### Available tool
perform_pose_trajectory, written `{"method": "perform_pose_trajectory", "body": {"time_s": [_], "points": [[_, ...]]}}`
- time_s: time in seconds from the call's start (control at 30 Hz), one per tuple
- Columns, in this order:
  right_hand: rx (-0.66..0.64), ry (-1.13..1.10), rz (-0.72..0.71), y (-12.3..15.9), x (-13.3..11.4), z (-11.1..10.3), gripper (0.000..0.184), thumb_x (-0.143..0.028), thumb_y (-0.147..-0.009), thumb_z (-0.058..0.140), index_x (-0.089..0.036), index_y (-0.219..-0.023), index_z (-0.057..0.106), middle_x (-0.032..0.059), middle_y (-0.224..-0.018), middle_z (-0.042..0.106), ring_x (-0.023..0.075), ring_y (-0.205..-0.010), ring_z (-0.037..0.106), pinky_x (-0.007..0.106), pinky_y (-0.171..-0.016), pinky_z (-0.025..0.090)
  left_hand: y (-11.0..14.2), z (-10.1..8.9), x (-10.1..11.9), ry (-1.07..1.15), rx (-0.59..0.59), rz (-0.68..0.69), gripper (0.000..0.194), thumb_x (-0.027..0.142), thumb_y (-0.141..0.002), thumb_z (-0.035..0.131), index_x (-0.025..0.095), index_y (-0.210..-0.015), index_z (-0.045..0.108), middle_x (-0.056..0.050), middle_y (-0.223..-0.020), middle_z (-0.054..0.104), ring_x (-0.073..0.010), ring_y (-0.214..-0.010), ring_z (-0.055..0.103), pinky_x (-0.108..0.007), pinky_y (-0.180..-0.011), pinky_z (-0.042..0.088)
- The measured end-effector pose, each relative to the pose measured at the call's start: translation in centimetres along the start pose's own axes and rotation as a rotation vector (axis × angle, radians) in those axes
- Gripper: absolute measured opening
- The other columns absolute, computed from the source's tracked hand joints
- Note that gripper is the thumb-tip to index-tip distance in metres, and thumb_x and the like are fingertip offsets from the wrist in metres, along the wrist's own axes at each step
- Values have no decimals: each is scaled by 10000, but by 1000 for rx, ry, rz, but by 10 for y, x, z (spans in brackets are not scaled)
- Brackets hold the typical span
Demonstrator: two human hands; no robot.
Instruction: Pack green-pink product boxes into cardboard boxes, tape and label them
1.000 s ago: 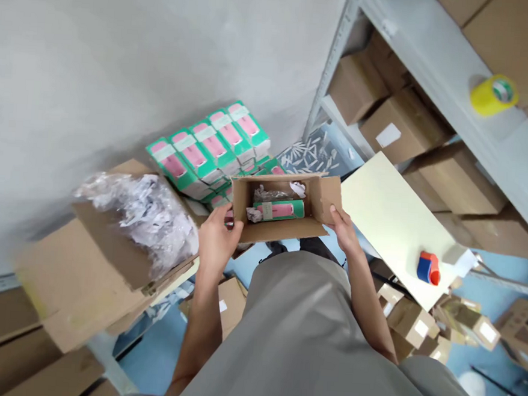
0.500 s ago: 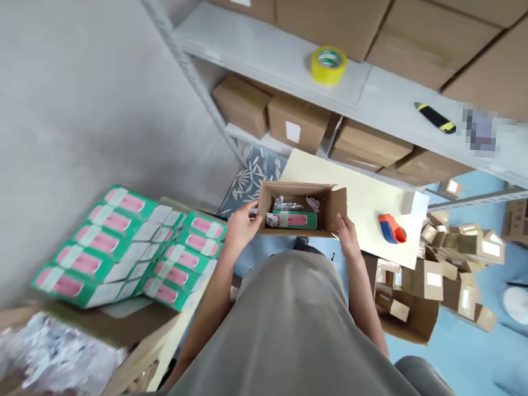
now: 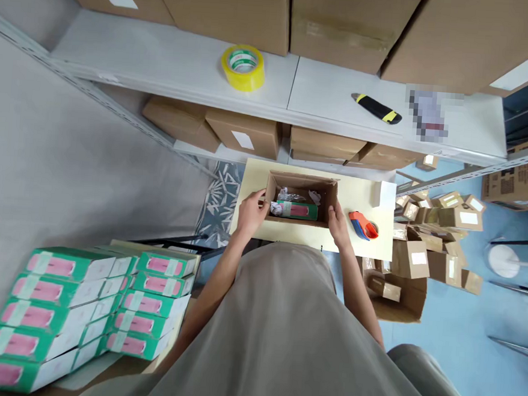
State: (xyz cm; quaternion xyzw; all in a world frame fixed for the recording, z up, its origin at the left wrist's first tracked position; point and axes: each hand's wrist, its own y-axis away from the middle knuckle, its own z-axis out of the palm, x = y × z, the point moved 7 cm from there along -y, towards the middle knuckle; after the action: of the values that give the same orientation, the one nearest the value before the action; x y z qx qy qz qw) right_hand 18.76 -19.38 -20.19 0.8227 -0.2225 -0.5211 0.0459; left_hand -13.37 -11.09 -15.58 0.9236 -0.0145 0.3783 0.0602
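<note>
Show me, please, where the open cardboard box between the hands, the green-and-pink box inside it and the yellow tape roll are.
Open cardboard box [image 3: 303,184]: head view, inner back wall.
Green-and-pink box [image 3: 299,211]: head view, pink panel.
Yellow tape roll [image 3: 245,81]: head view, outer side.

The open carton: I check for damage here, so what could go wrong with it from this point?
1. The open carton has no closed top, so the green-and-pink box might slide out if the left hand or right hand tips it.
2. Crumpled paper and clear plastic fill only part of the space, so the contents could shift.
3. The orange-and-blue tool near the right hand might get knocked.
</note>
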Motion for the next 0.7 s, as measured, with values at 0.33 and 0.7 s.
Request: {"method": "perform_pose_trajectory", "body": {"time_s": [0.33,0.7], "points": [[-419,310,-59,30,19,-12,935,-731,-827,916,-307,-1622,663,153,-1869,369,421,-1567,620,544,-1279,550,29,43,-6,48,-453,127,914,454,-877,940,254,-1686,564,-151,-1755,571,-392,-1653,526,-511,-1367,457],[-17,438,-113,-24,-1,-32,912,-401,-1011,656,-221,-1816,268,232,-1655,606,387,-1299,757,567,-989,674,-41,34,21,-202,-103,340,1105,124,-903,858,197,-1831,262,-222,-1872,329,-387,-1775,284,-536,-1445,314]]}}
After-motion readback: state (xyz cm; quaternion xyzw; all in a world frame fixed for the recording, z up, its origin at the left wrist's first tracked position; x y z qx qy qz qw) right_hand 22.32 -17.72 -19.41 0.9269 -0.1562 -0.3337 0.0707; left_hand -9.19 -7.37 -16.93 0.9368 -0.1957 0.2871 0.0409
